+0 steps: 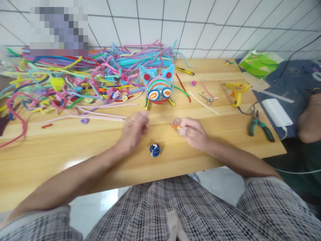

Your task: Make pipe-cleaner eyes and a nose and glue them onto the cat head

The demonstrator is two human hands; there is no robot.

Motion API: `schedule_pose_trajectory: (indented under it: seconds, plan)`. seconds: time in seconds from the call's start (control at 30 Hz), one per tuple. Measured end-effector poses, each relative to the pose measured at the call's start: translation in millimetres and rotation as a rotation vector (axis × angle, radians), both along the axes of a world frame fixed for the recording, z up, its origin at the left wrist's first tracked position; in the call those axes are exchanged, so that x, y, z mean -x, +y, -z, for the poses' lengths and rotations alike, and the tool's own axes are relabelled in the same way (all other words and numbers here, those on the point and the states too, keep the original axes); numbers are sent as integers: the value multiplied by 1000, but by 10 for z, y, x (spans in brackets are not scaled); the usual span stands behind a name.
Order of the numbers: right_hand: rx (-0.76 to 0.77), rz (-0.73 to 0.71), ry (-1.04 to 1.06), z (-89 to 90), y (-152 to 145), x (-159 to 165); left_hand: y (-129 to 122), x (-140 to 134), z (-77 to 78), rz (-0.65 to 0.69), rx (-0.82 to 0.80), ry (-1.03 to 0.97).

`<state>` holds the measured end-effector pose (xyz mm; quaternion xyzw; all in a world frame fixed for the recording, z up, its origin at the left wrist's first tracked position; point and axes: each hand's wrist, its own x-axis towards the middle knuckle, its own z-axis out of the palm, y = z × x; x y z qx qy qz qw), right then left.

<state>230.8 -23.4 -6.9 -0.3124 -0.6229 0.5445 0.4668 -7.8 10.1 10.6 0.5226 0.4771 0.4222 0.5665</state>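
My right hand [192,133] pinches a short orange pipe cleaner [175,126], its tip poking out to the left. My left hand [134,130] is raised over the table with its fingers curled together; blur hides whether anything is in them. Pale pink pipe cleaners [107,117] lie beside it. Between and below the hands sits a small coiled ring of blue, white and dark pipe cleaner [155,150]. Beyond the hands stands a pipe-cleaner figure [160,85] with light blue ears, a striped round head, and orange, white and blue eyes.
A large tangle of coloured pipe cleaners [82,77] covers the back left. To the right lie scissors [208,99], a yellow glue gun [237,92], pliers [259,127] and a yellow cutter [185,71]. A white power bank [277,112] and another person's arm [311,118] are at the right.
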Motion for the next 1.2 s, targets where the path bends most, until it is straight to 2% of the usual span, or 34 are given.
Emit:
schedule_pose_trajectory:
  seconds: [0.1,0.17,0.23,0.33,0.47,0.6,0.7,0.83,0.93,1.03,1.13,1.2]
  plan:
    - [0,38,-215,4,142,-62,-5,7,124,79,15,-45]
    - [-104,61,-331,21,240,-93,-28,16,197,84,5,-26]
    - [-270,68,-393,44,315,-119,-51,39,240,133,-16,32]
    - [-466,90,-450,97,379,-146,-90,82,249,163,-23,60]
    - [-565,262,-487,186,419,-179,-161,108,212,166,-25,112]
    - [-504,468,-579,201,462,-252,-191,76,183,198,34,127]
    - [-392,608,-647,202,533,-312,-163,31,194,153,82,43]
    - [-235,721,-616,294,701,-398,-106,-19,237,121,75,-92]
    - [-266,786,-584,358,793,-437,-81,-49,267,168,47,-153]
    - [-425,714,-614,334,733,-370,-69,-69,319,191,25,-177]
    - [-540,498,-660,235,538,-170,-62,-71,408,219,-38,-128]
    - [-551,377,-643,154,405,-3,-64,-63,468,237,-155,-22]
